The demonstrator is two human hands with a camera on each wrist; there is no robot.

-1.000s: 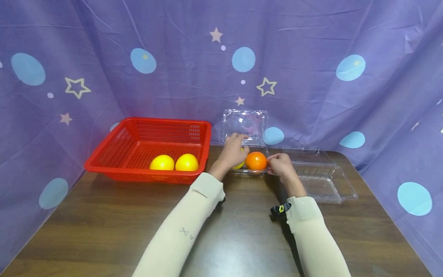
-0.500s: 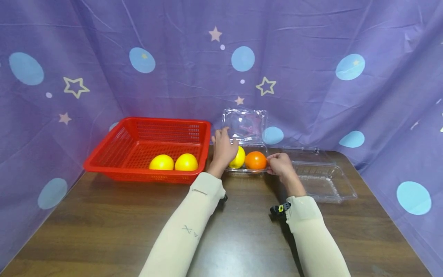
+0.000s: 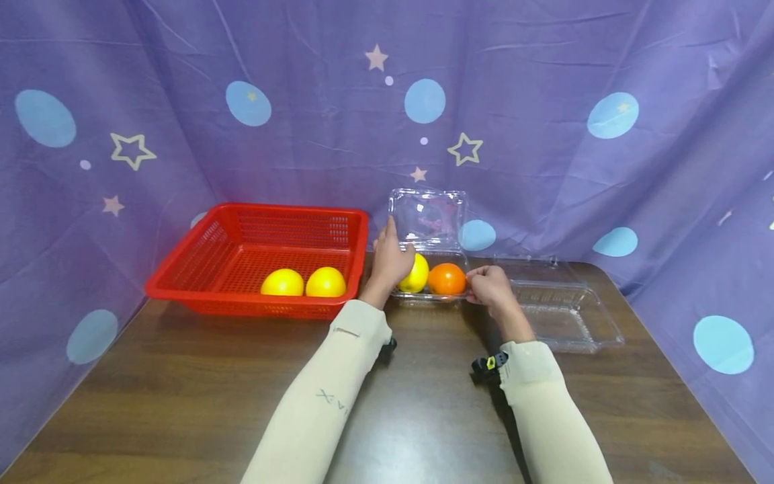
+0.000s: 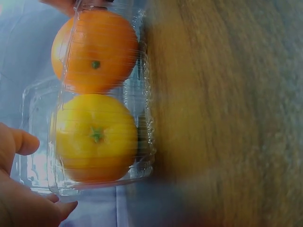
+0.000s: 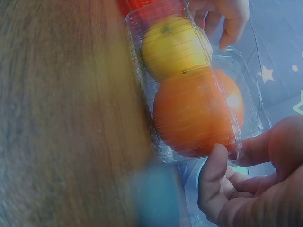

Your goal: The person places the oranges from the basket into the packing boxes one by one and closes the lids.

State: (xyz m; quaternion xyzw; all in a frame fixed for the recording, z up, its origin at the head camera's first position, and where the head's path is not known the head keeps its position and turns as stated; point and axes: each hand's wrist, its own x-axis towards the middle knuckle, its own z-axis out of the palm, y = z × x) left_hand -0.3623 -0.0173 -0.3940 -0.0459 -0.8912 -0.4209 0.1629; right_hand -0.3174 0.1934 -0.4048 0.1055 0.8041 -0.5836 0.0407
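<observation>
A clear plastic clamshell box [image 3: 431, 272] is set on the brown wooden tabletop [image 3: 181, 383] at 12 o'clock from the person. A round yellow fruit [image 3: 417, 273] and a round orange fruit [image 3: 447, 279] are held inside it, touching each other. The upright lid's left edge is touched by the left hand [image 3: 390, 259], with fingers [image 3: 390, 228] kept straight and close together. The box's right rim is pinched by the right hand [image 3: 491, 286], its fingers [image 5: 213, 175] curled at the corner. A red perforated plastic basket [image 3: 181, 269] with two yellow fruits [image 3: 305, 283] is seen at 10 o'clock. A second open clear plastic box [image 3: 562, 312] lies at 2 o'clock.
</observation>
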